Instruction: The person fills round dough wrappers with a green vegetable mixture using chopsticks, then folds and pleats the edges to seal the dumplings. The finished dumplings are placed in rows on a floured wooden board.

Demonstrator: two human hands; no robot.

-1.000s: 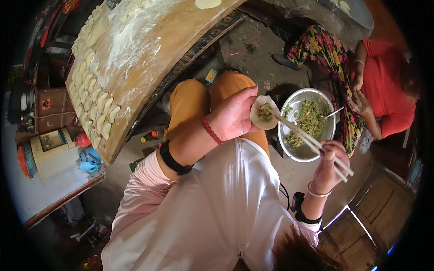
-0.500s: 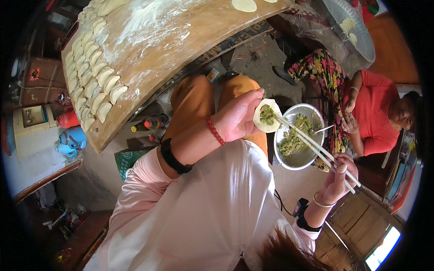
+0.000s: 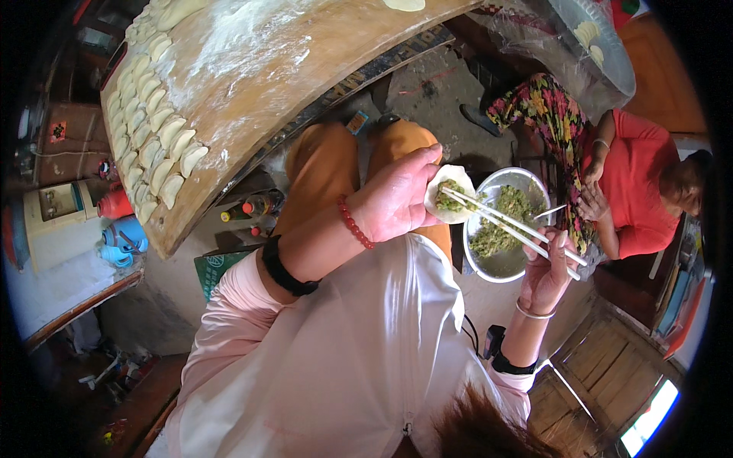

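My left hand (image 3: 397, 197) is closed at the fingers on a round dumpling wrapper (image 3: 437, 209). Green filling (image 3: 450, 195) lies in the middle of that wrapper. Held in my right hand (image 3: 546, 276) is a pair of pale chopsticks (image 3: 527, 238), whose tips press into the filling. Just right of the wrapper is a metal bowl (image 3: 471, 261) with more green chopped filling (image 3: 508, 221) in it. A spoon handle (image 3: 551, 211) sticks out over the bowl's right rim.
Rows of folded dumplings (image 3: 156, 114) lie on a floured wooden board (image 3: 252, 99) at the upper left. A flat wrapper (image 3: 405, 4) is at its far edge. Another person (image 3: 641, 183) in red sits at the right, near a metal tray (image 3: 622, 72). Bottles (image 3: 259, 204) stand beneath the board.
My right hand has moved up and left, and the chopsticks now reach further over the wrapper, into the filling. The left hand still holds the wrapper in nearly the same place.
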